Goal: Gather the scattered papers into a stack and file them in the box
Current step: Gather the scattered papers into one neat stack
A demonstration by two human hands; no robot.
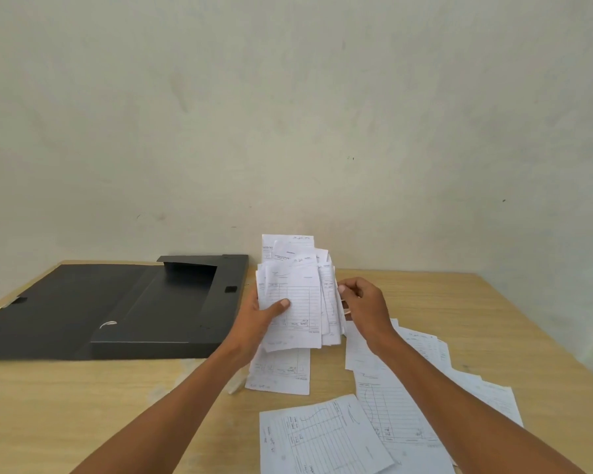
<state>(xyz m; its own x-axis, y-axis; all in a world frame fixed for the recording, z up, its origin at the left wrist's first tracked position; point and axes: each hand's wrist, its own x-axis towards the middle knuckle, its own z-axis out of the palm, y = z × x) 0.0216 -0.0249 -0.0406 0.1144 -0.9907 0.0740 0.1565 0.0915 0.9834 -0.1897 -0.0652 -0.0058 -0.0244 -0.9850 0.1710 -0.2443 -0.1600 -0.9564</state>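
Holding a ragged stack of papers (297, 295) upright above the middle of the worktop (83, 405), we are partway through the gathering. Our left hand (259, 318) is closed around the stack's left edge, thumb pressed across the front sheet. Our right hand (362, 304) pinches the right edge, fingers curled, apparently squaring it or adding a sheet; we cannot tell which. The sheets stand at uneven heights, so the stack is not yet squared. Several loose papers (384, 415) remain flat toward the near right of the worktop, overlapping one another, one lying just below the stack. The black box (158, 302) lies open at the far left corner and looks empty. In our judgement, more collecting, squaring and filing remain.
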